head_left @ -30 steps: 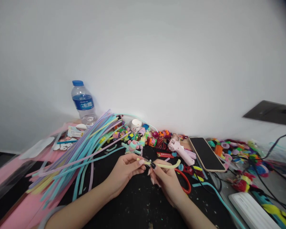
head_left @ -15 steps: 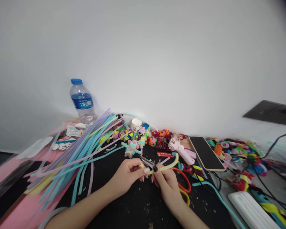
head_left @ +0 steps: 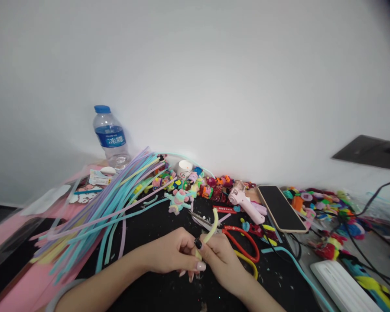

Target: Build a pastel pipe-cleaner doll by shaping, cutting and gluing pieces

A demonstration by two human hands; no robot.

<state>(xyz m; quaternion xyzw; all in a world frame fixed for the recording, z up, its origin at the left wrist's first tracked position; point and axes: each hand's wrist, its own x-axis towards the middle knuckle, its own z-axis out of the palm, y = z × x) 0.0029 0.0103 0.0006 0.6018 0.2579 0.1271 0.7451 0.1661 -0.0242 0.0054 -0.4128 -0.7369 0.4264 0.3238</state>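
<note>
A pale yellow pipe cleaner is pinched between my two hands, its free end curving up past my right thumb. My left hand is closed on its lower part, most of which my fingers hide. My right hand grips it just above, the dark-nailed thumb pressed on it. Just beyond my hands lie scissors with red and yellow handles, blades pointing up and left. Behind them rests a small pastel figure made of fuzzy stems.
A bundle of pastel pipe cleaners spreads at left, near a water bottle. At the right are a pink glue gun, a phone and a white case. Colourful fuzzy pieces and cables lie farther right.
Both hands have moved slightly down and nearer, uncovering more of the scissors. The yellow pipe cleaner has turned from lying sideways to pointing upward.
</note>
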